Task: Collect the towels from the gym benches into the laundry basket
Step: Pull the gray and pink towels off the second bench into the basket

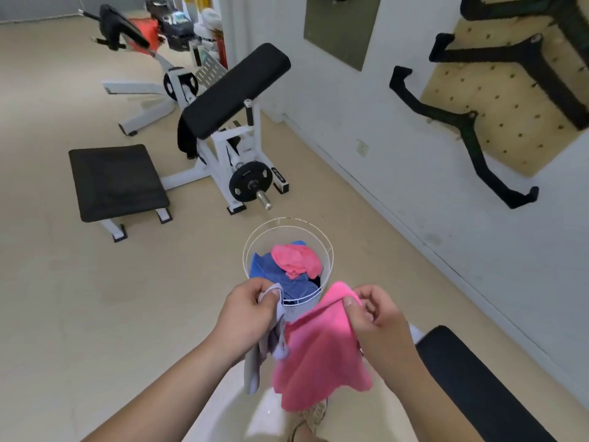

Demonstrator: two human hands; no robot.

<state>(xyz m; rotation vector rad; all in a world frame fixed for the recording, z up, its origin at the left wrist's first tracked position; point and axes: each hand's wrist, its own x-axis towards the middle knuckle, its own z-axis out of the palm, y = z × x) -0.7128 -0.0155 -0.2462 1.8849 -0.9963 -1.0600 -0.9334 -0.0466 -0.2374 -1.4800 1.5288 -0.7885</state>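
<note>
A white wire laundry basket (251, 247) stands on the floor just ahead of me, holding a blue towel (271, 272) and a crumpled pink towel (296, 260). My left hand (248, 314) is shut on a grey towel (266, 352) that hangs down below it. My right hand (376, 320) pinches the top edge of a pink towel (318, 362), which drapes down in front of me. Both hands hover at the near rim of the basket. A dark cloth (186, 138) hangs off the lower end of the preacher curl pad (236, 90).
A white-framed curl machine with a weight plate (251, 185) and a flat black seat (116, 181) stands ahead on the left. A black bench pad (478, 384) lies at my right. Pull-up handles (471, 135) hang on the wall at right. More equipment sits in the far corner.
</note>
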